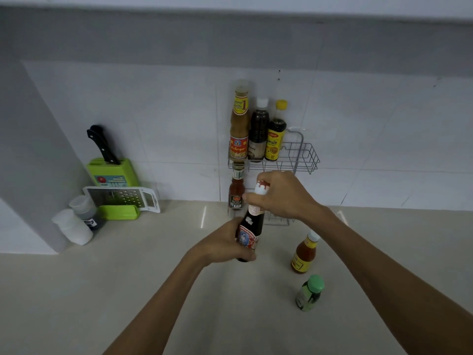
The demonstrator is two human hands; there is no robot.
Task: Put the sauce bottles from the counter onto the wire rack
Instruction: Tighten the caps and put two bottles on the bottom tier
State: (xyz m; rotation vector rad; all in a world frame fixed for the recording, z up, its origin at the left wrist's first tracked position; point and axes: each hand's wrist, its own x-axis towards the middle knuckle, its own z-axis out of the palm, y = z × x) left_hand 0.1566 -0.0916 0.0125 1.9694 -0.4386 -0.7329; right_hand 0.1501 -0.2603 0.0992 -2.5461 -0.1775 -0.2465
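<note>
- From the head camera we see both bare forearms reaching forward over the pale beige bench (153, 278), meeting at a dark glass sauce bottle with a red-and-white label and white cap (252, 221), held above the bench and tilted slightly, cap away from us.
- Our left hand (225, 244) wraps the lower body of that bottle, fingers (247, 256) curled tight around the label area, wrist bent inward.
- Our right hand (284, 196) comes over the top, fingers (252, 198) closed around the neck just below the stained white cap, forearm running back to the lower right.
- The white wire rack (304, 157) hangs on the white tiled wall just behind the hands; its upper tier holds three bottles at the left end: a tall brown sauce bottle with a yellow neck label (239, 124), a dark bottle with a white cap (258, 131) and a dark bottle with a yellow cap and yellow label (276, 134). The right part of that tier is bare wire.
- Beneath it stands a small red sauce bottle (236, 190); how it is supported we cannot tell.
- On the bench, to the right, stand an orange-red sauce bottle with a yellow label (304, 252) and, nearer us, a small green-capped bottle (309, 293), apart from each other.
</note>
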